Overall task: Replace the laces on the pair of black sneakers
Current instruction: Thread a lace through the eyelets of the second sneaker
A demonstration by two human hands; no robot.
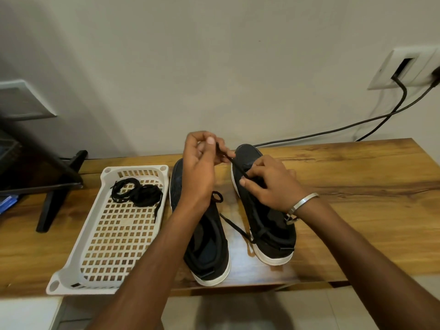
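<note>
Two black sneakers with white soles stand side by side on the wooden table, toes away from me. My left hand (200, 167) is raised above the left sneaker (209, 248) and pinches the end of a black lace (228, 158). That lace runs taut down to the front eyelets of the right sneaker (269, 229). My right hand (266, 184) rests on the right sneaker's upper, fingers at the eyelets where the lace enters. Another stretch of lace (235, 227) trails between the shoes. A bundle of black laces (137, 191) lies in the white basket.
The white perforated basket (95, 253) sits left of the shoes near the table's front edge. A black stand (57, 184) occupies the far left. Cables (333, 129) run from a wall socket down behind the table (369, 198), whose right part is bare wood.
</note>
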